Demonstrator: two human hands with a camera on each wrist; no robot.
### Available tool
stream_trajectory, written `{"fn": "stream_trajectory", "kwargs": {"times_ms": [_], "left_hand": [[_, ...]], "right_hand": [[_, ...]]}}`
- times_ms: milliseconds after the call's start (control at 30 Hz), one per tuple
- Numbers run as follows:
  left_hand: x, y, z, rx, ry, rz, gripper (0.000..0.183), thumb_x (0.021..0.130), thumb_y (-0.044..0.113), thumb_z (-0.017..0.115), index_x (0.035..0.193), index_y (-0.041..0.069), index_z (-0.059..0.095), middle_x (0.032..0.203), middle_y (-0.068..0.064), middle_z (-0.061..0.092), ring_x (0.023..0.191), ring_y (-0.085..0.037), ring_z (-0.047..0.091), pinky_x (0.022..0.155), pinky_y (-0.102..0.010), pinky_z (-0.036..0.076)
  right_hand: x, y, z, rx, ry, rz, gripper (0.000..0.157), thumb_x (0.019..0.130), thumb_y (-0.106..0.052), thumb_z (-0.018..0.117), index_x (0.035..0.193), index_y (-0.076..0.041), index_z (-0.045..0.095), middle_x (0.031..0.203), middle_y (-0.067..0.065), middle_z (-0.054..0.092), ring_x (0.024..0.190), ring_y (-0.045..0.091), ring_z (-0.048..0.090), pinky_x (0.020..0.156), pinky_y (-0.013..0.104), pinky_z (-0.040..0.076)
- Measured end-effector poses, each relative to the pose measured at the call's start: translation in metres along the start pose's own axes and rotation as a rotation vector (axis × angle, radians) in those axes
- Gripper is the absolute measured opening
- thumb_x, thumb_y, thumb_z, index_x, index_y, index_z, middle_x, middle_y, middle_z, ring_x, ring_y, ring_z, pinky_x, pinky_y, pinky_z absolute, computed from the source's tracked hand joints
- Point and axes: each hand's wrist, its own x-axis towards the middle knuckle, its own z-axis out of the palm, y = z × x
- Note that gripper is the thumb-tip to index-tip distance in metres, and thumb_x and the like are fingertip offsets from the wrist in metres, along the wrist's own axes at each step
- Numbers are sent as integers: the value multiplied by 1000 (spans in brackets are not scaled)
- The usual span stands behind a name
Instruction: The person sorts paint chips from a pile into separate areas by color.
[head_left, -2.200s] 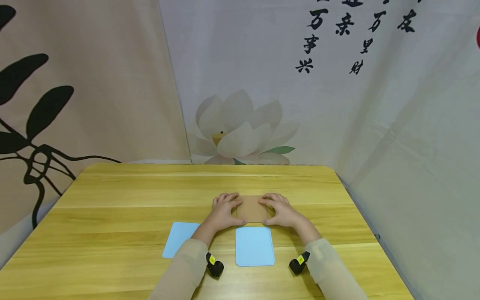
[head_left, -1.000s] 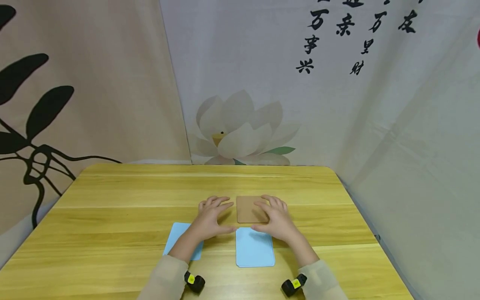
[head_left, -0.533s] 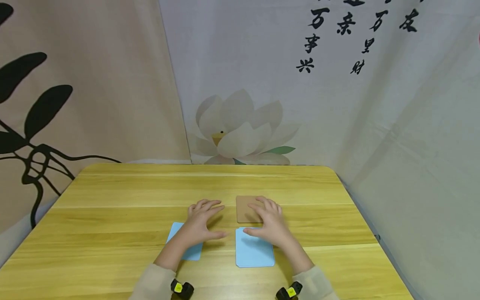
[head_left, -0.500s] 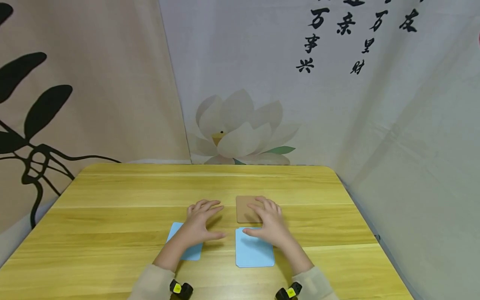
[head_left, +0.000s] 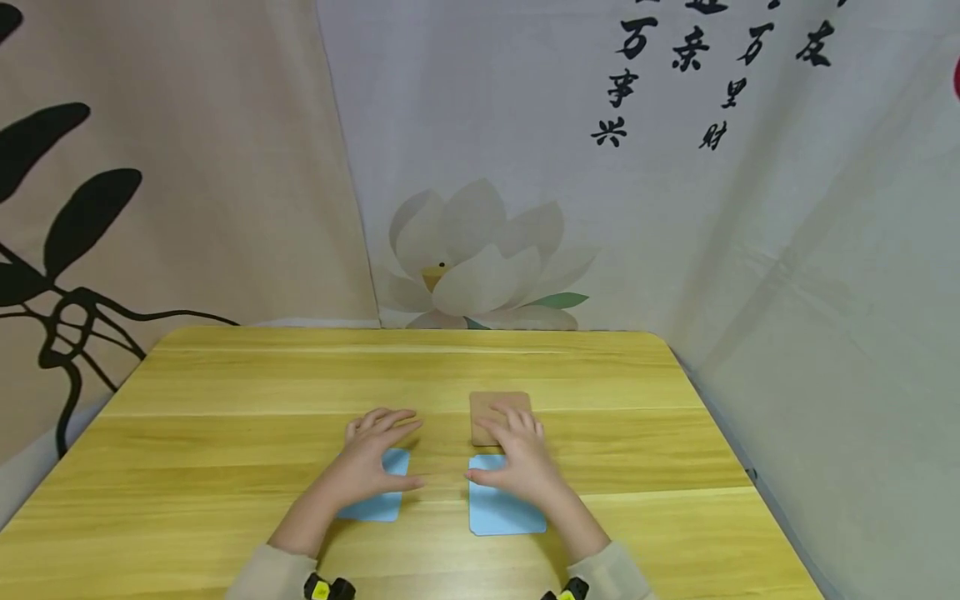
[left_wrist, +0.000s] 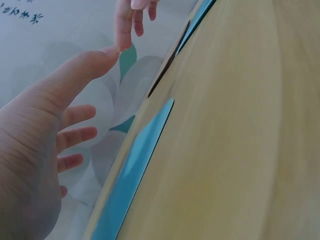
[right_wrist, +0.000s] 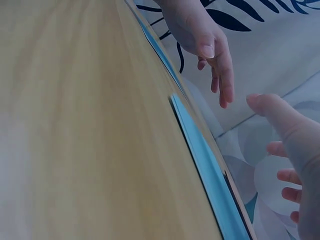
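Note:
My left hand hovers, fingers spread and holding nothing, over a light-blue square card, partly covering it. To its right, my right hand is above a second light-blue card, which has a doubled edge at one corner. The right fingers overlap a brown square card lying just behind that blue one. In the left wrist view, a gap shows between the left hand and the blue card. Likewise, the right wrist view has the right hand apart from its blue card.
All the cards lie flat on a wood-grain table with rounded far corners. Behind it hangs a pale cloth backdrop printed with a lotus, dark leaves and characters. A black wrist camera sits at the left sleeve.
Both hands have let go of the brown card and drawn back toward the person and to the left, the left hand farther. The brown card and both blue ones stay in place.

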Motion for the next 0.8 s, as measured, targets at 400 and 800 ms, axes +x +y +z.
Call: {"fn": "stream_trajectory", "kwargs": {"times_ms": [400,800], "left_hand": [[-23,-16,-15,-22,-24,-12,84,68,50,82,135,8,55,142,-11,45,129,-35,32,94,-64,12],[-40,-33,-24,8,-42,-10,86,64,55,82,132,9,58,139,-11,49,125,-34,35,90,-59,18]], "right_hand": [[2,-27,17,6,-31,-24,75,73,-55,76,136,-20,54,148,8,35,132,26,27,101,53,22],[6,-51,37,9,-44,-83,76,74,-57,75,136,-19,54,147,9,36,131,27,29,100,55,25]]}}
